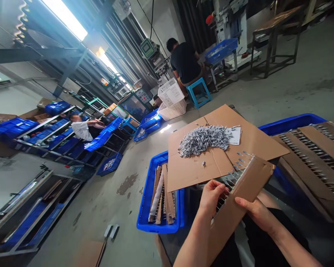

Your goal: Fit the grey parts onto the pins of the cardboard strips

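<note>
At the lower right of the frame, the right hand (pixel 257 213) grips a long cardboard strip (pixel 247 181), its thumb pressed flat on the broad face. The strip slants from the bottom edge up toward the right, with slim metal pieces (pixel 235 175) sticking out along its upper-left side. The left hand (pixel 211 196) is at that same side, thumb and forefinger drawn narrow among the pieces — whether one is pinched between them, I cannot tell. Just above, right of centre, a cardboard sheet (pixel 180 174) bears a grey heap of small parts (pixel 203 141), a single part (pixel 203 163) lying apart below it. A blue crate (pixel 141 217) at lower centre holds more cardboard strips; at the right edge, pin-studded strips (pixel 308 159) lie over a blue bin (pixel 297 119). In the upper middle, a person (pixel 186 63) sits on a blue stool (pixel 200 92).
</note>
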Motion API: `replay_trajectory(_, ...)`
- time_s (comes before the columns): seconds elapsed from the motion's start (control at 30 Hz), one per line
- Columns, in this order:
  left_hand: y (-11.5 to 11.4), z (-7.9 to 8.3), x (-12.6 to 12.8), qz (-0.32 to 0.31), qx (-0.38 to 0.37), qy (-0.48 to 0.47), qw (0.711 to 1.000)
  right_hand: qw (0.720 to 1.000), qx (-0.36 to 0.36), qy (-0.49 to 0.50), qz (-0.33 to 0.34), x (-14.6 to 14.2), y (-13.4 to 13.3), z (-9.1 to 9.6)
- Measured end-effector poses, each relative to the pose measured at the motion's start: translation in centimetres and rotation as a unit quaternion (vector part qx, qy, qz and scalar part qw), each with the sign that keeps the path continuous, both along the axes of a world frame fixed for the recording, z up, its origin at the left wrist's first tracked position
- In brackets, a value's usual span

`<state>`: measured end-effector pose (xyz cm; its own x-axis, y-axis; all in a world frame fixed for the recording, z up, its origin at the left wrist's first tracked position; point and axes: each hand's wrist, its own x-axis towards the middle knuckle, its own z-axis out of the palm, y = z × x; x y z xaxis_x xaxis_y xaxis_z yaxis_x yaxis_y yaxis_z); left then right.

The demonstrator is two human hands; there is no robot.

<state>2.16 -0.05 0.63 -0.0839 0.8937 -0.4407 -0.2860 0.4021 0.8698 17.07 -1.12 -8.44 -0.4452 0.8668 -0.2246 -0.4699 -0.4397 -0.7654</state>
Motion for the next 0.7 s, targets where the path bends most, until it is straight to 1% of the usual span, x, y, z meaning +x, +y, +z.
replay_trajectory(0.2,-0.02,-0.05,-0.12,0.017,-0.01,0.002,1.0,1.0,-0.015,0.01,-0.009,-0.11,0.14,0.23)
replay_trajectory(0.37,-0.06,-0.04,-0.22,0.01,-0.01,0.003,1.0,1.0,-0.01,0.006,-0.02,-0.1,0.03,0.69)
replay_trajectory(0.47,-0.05,0.06,-0.2,0.017,-0.013,0.002,1.0,1.0,-0.011,0.011,-0.023,-0.06,-0.04,0.7)
replay_trajectory(0.6,-0.04,0.4,0.03,0.014,-0.012,0.0,1.0,1.0,-0.021,0.02,-0.01,-0.03,0.02,0.64)
replay_trajectory(0.7,-0.02,0.31,0.27,0.003,-0.004,0.01,1.0,0.999,-0.028,0.036,-0.001,-0.05,0.05,0.62)
